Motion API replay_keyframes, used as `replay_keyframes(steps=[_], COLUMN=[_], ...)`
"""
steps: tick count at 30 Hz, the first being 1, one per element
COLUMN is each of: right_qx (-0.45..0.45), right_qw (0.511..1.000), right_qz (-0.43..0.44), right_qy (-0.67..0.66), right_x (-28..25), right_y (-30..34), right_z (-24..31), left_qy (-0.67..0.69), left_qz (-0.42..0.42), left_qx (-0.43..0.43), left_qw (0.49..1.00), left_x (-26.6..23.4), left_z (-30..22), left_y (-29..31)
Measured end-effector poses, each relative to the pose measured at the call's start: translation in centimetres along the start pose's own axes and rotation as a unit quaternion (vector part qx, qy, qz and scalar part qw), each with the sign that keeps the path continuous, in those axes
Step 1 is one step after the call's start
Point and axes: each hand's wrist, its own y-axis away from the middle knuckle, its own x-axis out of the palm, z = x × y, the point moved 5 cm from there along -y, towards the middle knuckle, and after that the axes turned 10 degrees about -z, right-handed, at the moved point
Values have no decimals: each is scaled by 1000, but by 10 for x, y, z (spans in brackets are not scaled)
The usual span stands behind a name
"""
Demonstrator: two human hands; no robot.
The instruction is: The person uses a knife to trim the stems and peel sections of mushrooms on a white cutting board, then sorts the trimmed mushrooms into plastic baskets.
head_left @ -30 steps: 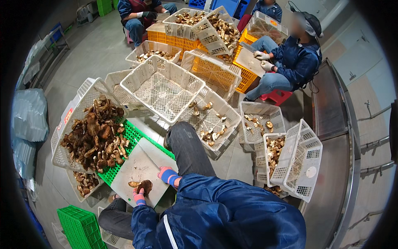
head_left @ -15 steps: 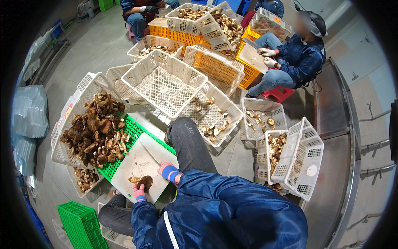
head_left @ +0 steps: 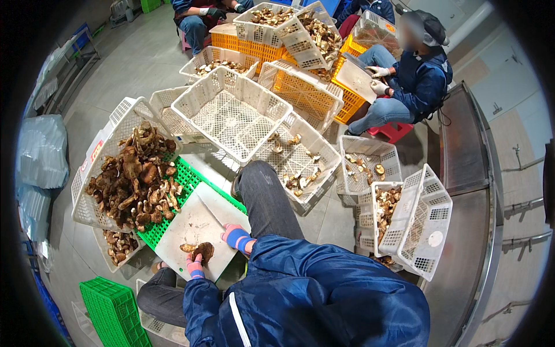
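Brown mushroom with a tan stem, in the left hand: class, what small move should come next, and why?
Probably bring the long, thin metal knife in the right hand toward the brown mushroom's tan stem: the left hand holds the mushroom over the flat white board, while the blade points away, apart from it.

I'm holding L hand (head_left: 195, 267) w/ fingers bent, L forearm (head_left: 200, 292) pointing fwd; R hand (head_left: 233, 235) is sitting clenched, fwd & right of L, R forearm (head_left: 267, 251) angling leftward.
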Motion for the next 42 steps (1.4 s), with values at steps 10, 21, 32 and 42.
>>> replay_keyframes(steps=[10, 21, 32, 42], right_qx=[22, 7, 10, 7], right_qw=[999, 999, 999, 998], right_qz=[-24, 25, 3, 45], right_qy=[-16, -25, -31, -35], right_x=[0, -6, -3, -3], right_y=[0, 3, -2, 3], right_z=[-7, -5, -11, -2], left_qy=[70, 43, 54, 35], left_qz=[39, 22, 24, 2], left_qx=[-31, -15, -17, 0], left_qw=[996, 999, 998, 999], left_x=[7, 5, 13, 4], left_z=[-9, 1, 4, 5], left_y=[7, -6, -10, -9])
